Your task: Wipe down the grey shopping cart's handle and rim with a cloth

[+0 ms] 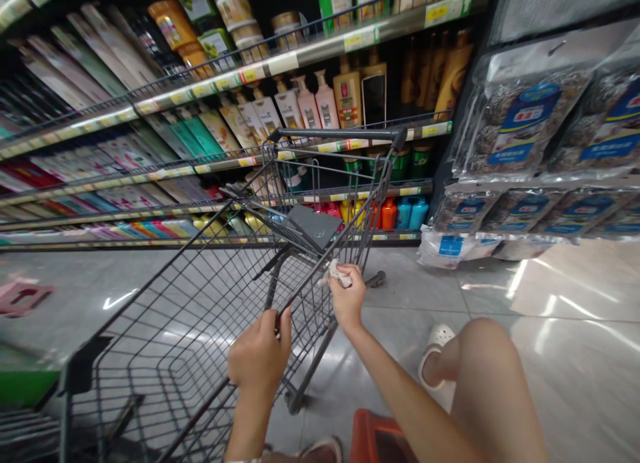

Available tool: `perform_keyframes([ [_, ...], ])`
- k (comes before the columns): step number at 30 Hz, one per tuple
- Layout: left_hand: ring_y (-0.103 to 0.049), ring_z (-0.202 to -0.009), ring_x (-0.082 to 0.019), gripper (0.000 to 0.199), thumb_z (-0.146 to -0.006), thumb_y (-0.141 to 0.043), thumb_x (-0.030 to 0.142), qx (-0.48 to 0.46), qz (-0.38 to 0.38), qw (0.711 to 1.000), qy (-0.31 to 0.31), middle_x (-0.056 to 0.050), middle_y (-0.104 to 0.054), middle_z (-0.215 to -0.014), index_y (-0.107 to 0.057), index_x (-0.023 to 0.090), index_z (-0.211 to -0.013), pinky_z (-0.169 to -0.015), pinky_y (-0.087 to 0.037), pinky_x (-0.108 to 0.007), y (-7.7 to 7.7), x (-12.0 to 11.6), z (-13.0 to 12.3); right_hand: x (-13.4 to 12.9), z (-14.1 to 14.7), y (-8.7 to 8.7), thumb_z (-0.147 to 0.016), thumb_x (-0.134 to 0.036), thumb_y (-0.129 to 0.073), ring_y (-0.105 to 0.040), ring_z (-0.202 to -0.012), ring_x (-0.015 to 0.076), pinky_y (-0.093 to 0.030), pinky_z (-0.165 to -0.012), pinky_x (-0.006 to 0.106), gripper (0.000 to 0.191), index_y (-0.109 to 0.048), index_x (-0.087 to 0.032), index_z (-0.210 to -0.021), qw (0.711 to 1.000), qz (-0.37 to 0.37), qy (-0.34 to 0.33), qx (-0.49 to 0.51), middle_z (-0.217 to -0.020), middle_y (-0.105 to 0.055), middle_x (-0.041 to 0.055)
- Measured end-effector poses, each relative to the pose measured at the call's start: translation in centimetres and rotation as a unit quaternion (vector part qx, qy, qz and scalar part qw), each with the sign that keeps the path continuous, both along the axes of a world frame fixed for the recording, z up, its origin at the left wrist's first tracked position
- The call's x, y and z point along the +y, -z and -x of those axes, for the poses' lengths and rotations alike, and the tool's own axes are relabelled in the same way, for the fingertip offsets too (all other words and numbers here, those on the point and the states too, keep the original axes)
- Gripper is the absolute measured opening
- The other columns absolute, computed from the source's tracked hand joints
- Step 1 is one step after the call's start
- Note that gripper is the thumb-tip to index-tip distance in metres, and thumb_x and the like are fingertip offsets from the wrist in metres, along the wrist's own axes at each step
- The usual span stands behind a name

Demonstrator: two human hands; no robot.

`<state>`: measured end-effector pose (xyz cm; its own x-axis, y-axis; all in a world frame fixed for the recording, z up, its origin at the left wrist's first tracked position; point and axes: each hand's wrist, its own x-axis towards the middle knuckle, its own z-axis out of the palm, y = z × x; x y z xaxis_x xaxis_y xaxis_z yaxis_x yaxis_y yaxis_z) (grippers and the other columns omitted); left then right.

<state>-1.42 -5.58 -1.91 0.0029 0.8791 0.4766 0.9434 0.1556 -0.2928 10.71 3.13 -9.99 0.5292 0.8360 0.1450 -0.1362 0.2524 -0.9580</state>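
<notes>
A grey wire shopping cart (200, 309) stands in front of me, with its handle bar toward the shelves. My left hand (263, 349) is closed around the cart's near top rail. Further along that rail, to the right, my right hand (347, 293) pinches a crumpled whitish cloth or tissue (339, 273) against the rim. Beside the cloth, a dark grey seat flap (313, 228) lies inside the cart's frame. The wire basket shows no goods inside.
Shelves of bottles (310, 103) run behind the cart. Packs of scourers (525, 123) hang at the right. A red-orange stool or basket (370, 436) is by my legs, and a pink object (24, 297) lies on the floor at the left.
</notes>
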Motion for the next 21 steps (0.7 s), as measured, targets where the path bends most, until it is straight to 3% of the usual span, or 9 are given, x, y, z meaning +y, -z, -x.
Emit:
perform_keyframes([
  [5, -0.046, -0.046, -0.014, 0.041, -0.092, -0.041, 0.043, 0.006, -0.009, 1.000, -0.015, -0.002, -0.056, -0.050, -0.056, 0.020, -0.061, -0.049, -0.017, -0.028, 0.2, 0.0, -0.2, -1.3, 0.7, 2.3, -0.067, -0.011, -0.056, -0.058, -0.095, 0.0189, -0.044, -0.087, 0.033, 0.013, -0.061, -0.020, -0.075, 0.998, -0.002, -0.027, -0.055, -0.097, -0.062, 0.0056],
  [11, -0.045, -0.047, -0.014, 0.041, -0.091, -0.040, 0.044, -0.010, 0.009, 1.000, -0.022, -0.003, -0.056, -0.051, -0.057, 0.020, -0.063, -0.050, -0.017, -0.028, 0.4, 0.0, 0.1, -2.4, 0.9, 5.8, -0.064, -0.009, -0.055, -0.062, -0.092, 0.0194, -0.047, -0.084, 0.033, 0.019, -0.063, -0.022, -0.076, 0.993, 0.025, -0.079, -0.079, -0.095, -0.067, 0.0049],
  [16, -0.045, -0.046, -0.014, 0.042, -0.091, -0.040, 0.044, -0.002, 0.000, 1.000, -0.027, -0.003, -0.055, -0.050, -0.056, 0.020, -0.061, -0.050, -0.016, -0.028, 0.3, -0.1, -0.1, -2.6, 0.5, 6.6, -0.064, -0.009, -0.053, -0.061, -0.091, 0.0187, -0.046, -0.083, 0.031, 0.021, -0.064, -0.021, -0.077, 0.989, 0.027, -0.087, -0.119, -0.095, -0.066, 0.0051],
  [19, -0.045, -0.047, -0.015, 0.042, -0.091, -0.039, 0.044, -0.011, 0.000, 1.000, -0.028, -0.003, -0.057, -0.052, -0.056, 0.020, -0.061, -0.050, -0.016, -0.029, 0.1, -0.1, -0.4, -2.6, 0.6, 7.1, -0.061, -0.011, -0.056, -0.061, -0.086, 0.0178, -0.047, -0.080, 0.029, 0.016, -0.063, -0.021, -0.072, 0.993, 0.053, -0.071, -0.080, -0.088, -0.065, 0.0035],
  [21, -0.046, -0.048, -0.015, 0.042, -0.091, -0.039, 0.044, -0.021, 0.007, 0.999, -0.032, -0.004, -0.058, -0.053, -0.056, 0.020, -0.062, -0.050, -0.015, -0.029, 0.0, -0.1, -0.5, -2.5, 0.7, 7.7, -0.058, -0.015, -0.061, -0.060, -0.072, 0.0157, -0.049, -0.068, 0.026, 0.010, -0.061, -0.020, -0.067, 0.991, 0.120, -0.057, 0.033, -0.073, -0.063, 0.0000],
])
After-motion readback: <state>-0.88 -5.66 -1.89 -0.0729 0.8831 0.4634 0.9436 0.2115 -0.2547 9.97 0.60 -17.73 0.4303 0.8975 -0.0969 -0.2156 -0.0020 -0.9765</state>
